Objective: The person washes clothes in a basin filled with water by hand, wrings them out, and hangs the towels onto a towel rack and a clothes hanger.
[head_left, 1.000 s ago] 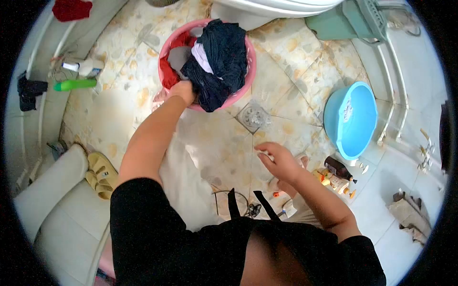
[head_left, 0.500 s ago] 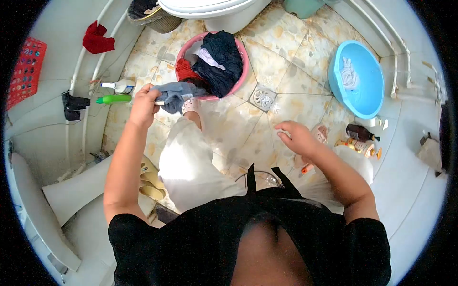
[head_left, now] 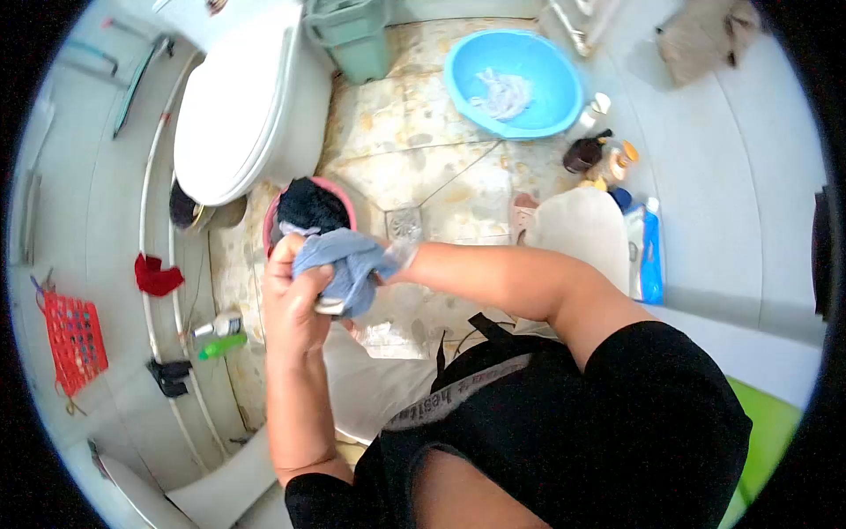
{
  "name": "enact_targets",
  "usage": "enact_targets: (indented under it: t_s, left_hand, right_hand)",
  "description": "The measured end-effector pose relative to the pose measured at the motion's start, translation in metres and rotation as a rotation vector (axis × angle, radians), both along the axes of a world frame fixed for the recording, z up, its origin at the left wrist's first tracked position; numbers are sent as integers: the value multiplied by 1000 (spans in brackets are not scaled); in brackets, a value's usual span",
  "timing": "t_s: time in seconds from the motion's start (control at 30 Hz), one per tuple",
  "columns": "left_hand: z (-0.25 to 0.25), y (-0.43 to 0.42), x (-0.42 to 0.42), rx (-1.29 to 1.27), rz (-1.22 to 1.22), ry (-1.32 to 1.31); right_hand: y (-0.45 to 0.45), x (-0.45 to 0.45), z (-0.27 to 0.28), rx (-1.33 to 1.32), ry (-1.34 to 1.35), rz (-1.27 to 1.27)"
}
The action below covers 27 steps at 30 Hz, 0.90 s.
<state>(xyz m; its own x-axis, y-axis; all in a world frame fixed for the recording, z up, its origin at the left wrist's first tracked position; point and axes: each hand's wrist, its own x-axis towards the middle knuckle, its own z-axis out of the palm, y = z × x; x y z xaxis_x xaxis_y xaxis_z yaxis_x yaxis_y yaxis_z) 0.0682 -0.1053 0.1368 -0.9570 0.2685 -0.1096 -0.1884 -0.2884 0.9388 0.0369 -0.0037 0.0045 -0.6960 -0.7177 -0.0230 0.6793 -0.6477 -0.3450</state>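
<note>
A blue-grey cloth (head_left: 348, 264) is bunched up in front of me, close to the pink basin. My left hand (head_left: 298, 295) is closed round its left side, with a pale edge showing beneath the thumb. At the cloth's right side is my right hand (head_left: 394, 263), its fingers mostly hidden behind the fabric and blurred. Partly covered by cloth and hand, the pink basin (head_left: 351, 201) holds dark clothes (head_left: 313, 208). A light blue basin (head_left: 555, 75) stands further off at the upper right, with a pale wet cloth (head_left: 504, 93) inside.
A white toilet (head_left: 238, 106) stands at the upper left, beside a green bin (head_left: 357, 44). Bottles (head_left: 585, 153) line the right wall. Red cloth (head_left: 159, 275) hangs on the left pipes near a red basket (head_left: 75, 342). A floor drain (head_left: 404, 223) lies beyond my right forearm.
The view has turned. My left hand has lifted the blue-grey cloth out of the pink basin and holds it nearer, and my right hand has come across to it.
</note>
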Motion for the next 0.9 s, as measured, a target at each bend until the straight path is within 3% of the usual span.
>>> enact_targets:
  t_s: [0.03,0.1,0.13,0.2,0.23,0.27,0.3,0.33,0.4,0.5,0.6,0.9]
  left_hand:
    - [-9,13,0,-7,-13,35]
    - [-13,33,1,-9,-21,-73]
    - [-28,35,1,44,-66,-47]
    - [-47,41,10,-1,-54,-25]
    - [-57,39,17,-59,-49,-65]
    - [-66,33,22,-117,-38,-122]
    - [-75,30,29,-179,-26,-177]
    - [-81,27,36,-199,-11,-202]
    - [-87,25,49,-225,29,-265]
    - [-88,22,64,-255,95,-260]
    - [-91,10,75,-304,127,-213]
    - [-61,3,94,-343,276,-167]
  right_hand:
    - [18,3,-7,75,212,-118]
    - [65,-9,-7,-188,136,-110]
    - [96,-13,-15,92,79,-212]
    - [163,-30,-73,1214,1049,-602]
    - [188,-15,-42,1011,520,-607]
    - [213,-18,-29,1152,419,-624]
    - [227,-31,-26,1087,229,-716]
    - [246,-43,-16,1296,8,-691]
    - [279,-59,-14,859,-254,-1005]
    - [310,-57,-17,893,-254,-1150]
    - [314,-40,-4,1011,-280,-1072]
    - [348,-38,-29,901,-162,-1046]
